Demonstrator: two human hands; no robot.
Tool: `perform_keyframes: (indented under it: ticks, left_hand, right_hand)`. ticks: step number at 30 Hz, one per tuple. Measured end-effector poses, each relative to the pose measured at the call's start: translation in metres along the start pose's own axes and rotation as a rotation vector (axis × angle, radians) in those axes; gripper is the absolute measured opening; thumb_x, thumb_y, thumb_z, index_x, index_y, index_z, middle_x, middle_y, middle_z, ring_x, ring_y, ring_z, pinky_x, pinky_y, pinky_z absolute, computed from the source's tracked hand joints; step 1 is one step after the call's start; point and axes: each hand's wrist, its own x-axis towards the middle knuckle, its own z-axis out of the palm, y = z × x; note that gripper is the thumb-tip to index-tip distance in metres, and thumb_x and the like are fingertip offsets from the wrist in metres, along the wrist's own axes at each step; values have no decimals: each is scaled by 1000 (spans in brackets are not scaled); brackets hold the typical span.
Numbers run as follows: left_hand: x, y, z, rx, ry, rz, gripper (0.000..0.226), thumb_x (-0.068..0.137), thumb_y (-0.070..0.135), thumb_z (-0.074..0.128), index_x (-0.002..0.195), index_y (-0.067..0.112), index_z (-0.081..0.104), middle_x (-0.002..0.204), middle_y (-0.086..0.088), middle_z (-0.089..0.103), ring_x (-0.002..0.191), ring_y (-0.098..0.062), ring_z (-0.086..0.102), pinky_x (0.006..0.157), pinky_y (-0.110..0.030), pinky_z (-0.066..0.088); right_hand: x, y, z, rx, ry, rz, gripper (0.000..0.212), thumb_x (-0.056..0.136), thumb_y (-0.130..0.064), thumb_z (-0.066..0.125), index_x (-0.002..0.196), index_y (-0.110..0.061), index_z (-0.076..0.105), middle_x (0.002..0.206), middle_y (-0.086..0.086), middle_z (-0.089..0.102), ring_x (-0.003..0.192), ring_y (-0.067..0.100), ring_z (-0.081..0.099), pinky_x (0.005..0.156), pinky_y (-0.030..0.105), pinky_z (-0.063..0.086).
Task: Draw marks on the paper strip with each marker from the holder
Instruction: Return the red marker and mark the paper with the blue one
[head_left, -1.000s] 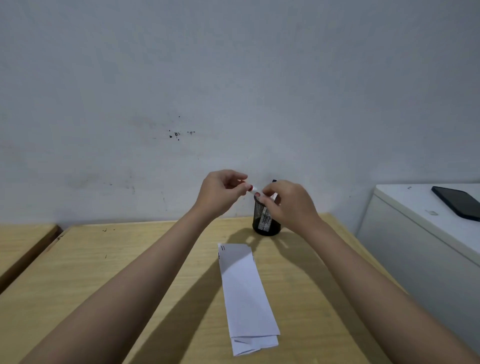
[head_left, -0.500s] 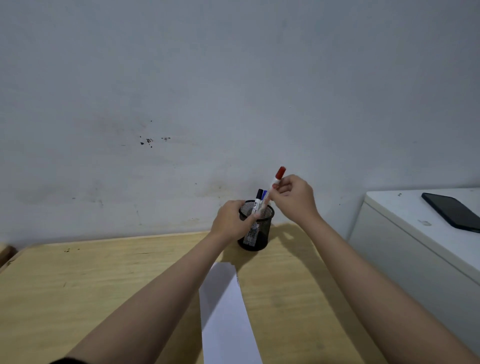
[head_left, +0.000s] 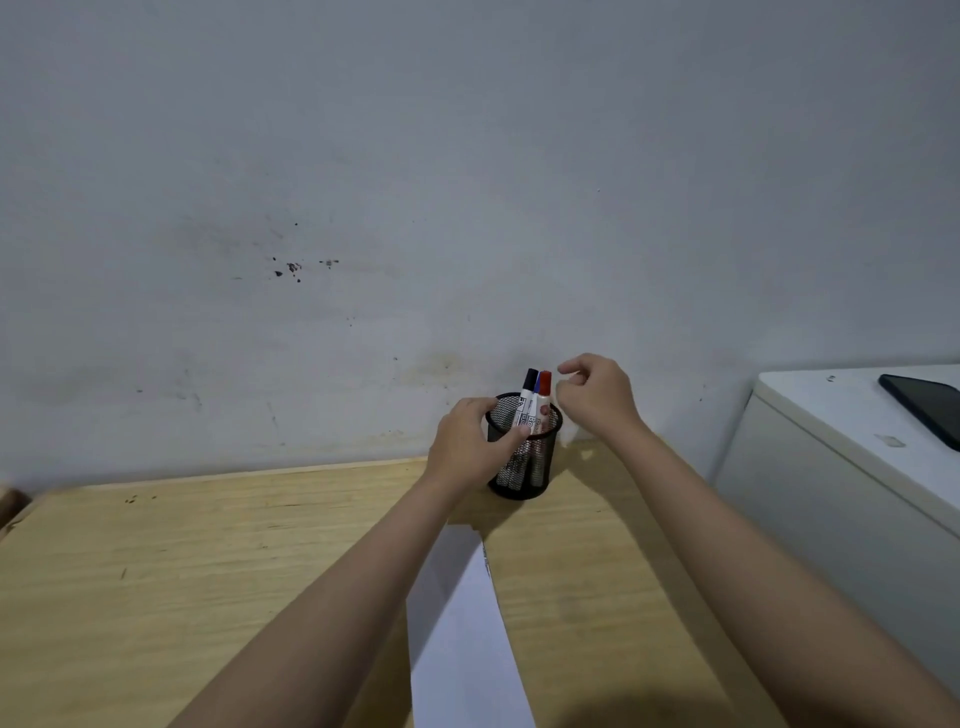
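Head camera view, looking forward and down at a light wooden counter (head_left: 218, 561) set against a scuffed grey wall (head_left: 415, 182). A black mesh holder (head_left: 525, 457) stands near the counter's far edge. Three capped markers stand upright inside it, close together: a black-capped marker (head_left: 529, 387), a blue-capped marker (head_left: 536, 387) mostly hidden between the others, and a red-capped marker (head_left: 544, 387). The left hand (head_left: 467, 447) wraps the holder's left side, its grip closed on the mesh wall. The right hand (head_left: 595, 395) hovers just right of the marker caps, fingers loosely curled and parted, its grip empty. A white paper strip (head_left: 462, 634) lies on the counter nearer the camera, partly under the left forearm. At far right, a dark phone (head_left: 924, 402) rests on a white cabinet (head_left: 831, 467).
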Motion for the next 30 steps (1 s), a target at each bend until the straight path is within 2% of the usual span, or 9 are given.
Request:
perform_keyframes:
  ticks: [2, 6, 8, 11, 14, 18, 23, 27, 30]
  left_hand:
    - [0, -1, 0, -2, -6, 3, 54, 77, 43, 67, 122, 15, 56, 124, -3, 57, 116, -20, 51, 96, -38, 44]
    - [1, -2, 1, 7, -18, 4, 58, 75, 49, 63, 123, 17, 55, 123, -2, 57, 116, -22, 51, 96, -44, 45]
    - [1, -2, 1, 8, -20, -1, 60, 73, 51, 61, 123, 18, 55, 123, -2, 57, 117, -23, 51, 96, -45, 45]
    - [0, -2, 1, 4, -21, -4, 63, 72, 52, 60, 124, 18, 55, 124, -2, 56, 118, -23, 50, 97, -44, 45]
    - [-2, -1, 0, -1, -23, -16, 69, 68, 56, 57, 124, 17, 54, 124, -2, 56, 117, -23, 50, 96, -46, 45]
    - [-3, 0, -1, 0, -29, -23, 68, 69, 56, 58, 124, 17, 54, 123, -3, 57, 117, -24, 50, 95, -46, 45]
    - [-4, 7, -4, 44, -51, -47, 57, 76, 50, 63, 122, 19, 54, 124, -3, 57, 117, -26, 51, 94, -46, 47]
    - [-8, 20, -9, 163, -50, -47, 52, 78, 50, 61, 119, 19, 52, 124, -4, 57, 118, -29, 50, 93, -45, 45]
    - [-18, 28, -17, 60, 25, 18, 59, 78, 50, 62, 127, 20, 49, 130, -3, 54, 121, -26, 48, 99, -45, 41]
  right_hand:
    - [12, -3, 4, 9, -19, 66, 21, 82, -15, 61, 99, -5, 69, 90, 7, 65, 81, 18, 57, 73, 24, 41]
    - [28, -16, 12, 81, -130, 263, 35, 82, -35, 62, 87, -1, 69, 84, 11, 63, 62, 17, 52, 56, 27, 37]
    - [30, -20, 15, 34, -166, 256, 36, 77, -43, 66, 72, -7, 65, 75, 9, 59, 60, 19, 51, 57, 28, 38]
    - [30, -18, 22, -13, -200, 149, 37, 72, -37, 74, 52, -12, 55, 54, 7, 61, 60, 19, 56, 69, 36, 48]
    - [26, -16, 26, -46, -174, 115, 21, 71, -26, 73, 63, -7, 67, 50, 4, 65, 56, 16, 61, 74, 37, 53]
    - [21, -22, 23, -45, -127, 76, 19, 68, -30, 74, 55, -20, 64, 53, -9, 65, 62, 10, 62, 82, 42, 54]
    - [15, -43, -1, 4, -13, -161, 14, 70, -43, 72, 66, -31, 67, 87, -3, 70, 88, 15, 62, 84, 42, 50]
    - [-6, -70, -23, 198, 63, -324, 8, 81, -25, 71, 74, -21, 68, 74, -7, 69, 75, 12, 64, 74, 29, 51]
    - [-26, -79, -34, 326, 99, -347, 7, 83, -18, 70, 76, -17, 67, 71, -3, 69, 67, 14, 66, 70, 30, 54]
